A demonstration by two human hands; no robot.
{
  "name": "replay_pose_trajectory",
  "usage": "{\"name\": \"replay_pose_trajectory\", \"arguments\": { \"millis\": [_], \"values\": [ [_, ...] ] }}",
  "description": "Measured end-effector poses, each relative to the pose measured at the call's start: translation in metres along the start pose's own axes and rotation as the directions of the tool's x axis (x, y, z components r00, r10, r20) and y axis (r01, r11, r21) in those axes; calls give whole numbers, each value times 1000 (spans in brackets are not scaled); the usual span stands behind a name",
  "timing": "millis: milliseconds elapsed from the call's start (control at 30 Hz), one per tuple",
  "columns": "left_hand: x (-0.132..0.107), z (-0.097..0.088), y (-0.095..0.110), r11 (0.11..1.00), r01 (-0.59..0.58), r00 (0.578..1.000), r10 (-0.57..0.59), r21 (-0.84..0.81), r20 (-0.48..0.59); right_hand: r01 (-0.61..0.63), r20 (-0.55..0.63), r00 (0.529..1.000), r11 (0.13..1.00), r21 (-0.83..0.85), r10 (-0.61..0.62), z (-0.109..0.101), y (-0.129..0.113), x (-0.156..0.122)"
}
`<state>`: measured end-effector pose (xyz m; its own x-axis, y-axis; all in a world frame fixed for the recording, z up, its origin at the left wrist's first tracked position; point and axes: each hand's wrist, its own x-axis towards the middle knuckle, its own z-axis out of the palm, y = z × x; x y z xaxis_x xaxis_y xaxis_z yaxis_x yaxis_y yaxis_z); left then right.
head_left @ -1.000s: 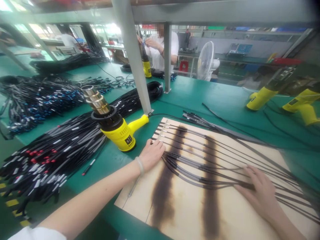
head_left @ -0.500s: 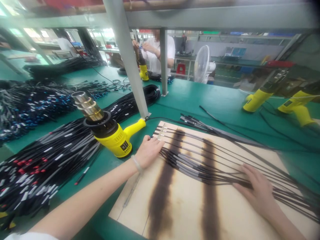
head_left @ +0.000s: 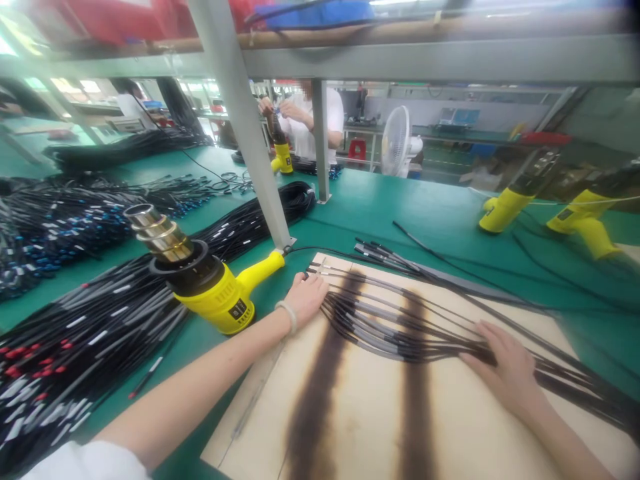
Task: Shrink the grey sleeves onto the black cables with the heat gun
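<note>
A row of thin black cables [head_left: 373,341] with grey sleeve sections lies across a pale wooden board [head_left: 360,413] that has two dark scorched bands. My left hand [head_left: 306,297] is closed over the cable ends at the board's upper left corner, its fingertips hidden among them. Farther right, my right hand [head_left: 505,360] curls round the cables, thumb on the near side and fingers on the far side, drawing them into a bundle. Between my hands the cables bow toward me. A thin metal strip [head_left: 323,267] stands at the cable ends beside my left fingers.
Left of the board a yellow heat gun [head_left: 215,293] stands nozzle up. Piles of black cables [head_left: 100,333] cover the left side of the green table [head_left: 360,207]. A grey post [head_left: 245,127] rises behind. More heat guns [head_left: 507,207], a fan [head_left: 397,140] and a co-worker [head_left: 305,120] are beyond.
My right hand has closed in on the cables, and they now run closer together between my hands. My left hand has shifted slightly over the cable ends. The view has tilted upward.
</note>
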<state>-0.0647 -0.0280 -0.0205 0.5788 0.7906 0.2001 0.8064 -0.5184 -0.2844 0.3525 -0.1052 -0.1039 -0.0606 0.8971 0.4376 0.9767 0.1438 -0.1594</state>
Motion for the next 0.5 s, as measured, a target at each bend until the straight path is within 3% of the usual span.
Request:
{"name": "replay_pose_trajectory", "arguments": {
  "millis": [133,233,333,500],
  "values": [
    [3,-11,-2,993,83,989,-93,-89,-113,21,-17,1000,1000,9,-20,3,2,1],
    [11,-15,-4,997,71,996,-73,-38,-48,12,-31,999,1000,16,-11,2,0,0],
    [20,-7,-7,997,46,998,-48,57,35,-1,-42,999,1000,18,1,1,-4,-1],
    [41,11,-10,990,34,999,-37,139,20,5,-18,1000,999,33,-4,1,-5,-1]
  ]
}}
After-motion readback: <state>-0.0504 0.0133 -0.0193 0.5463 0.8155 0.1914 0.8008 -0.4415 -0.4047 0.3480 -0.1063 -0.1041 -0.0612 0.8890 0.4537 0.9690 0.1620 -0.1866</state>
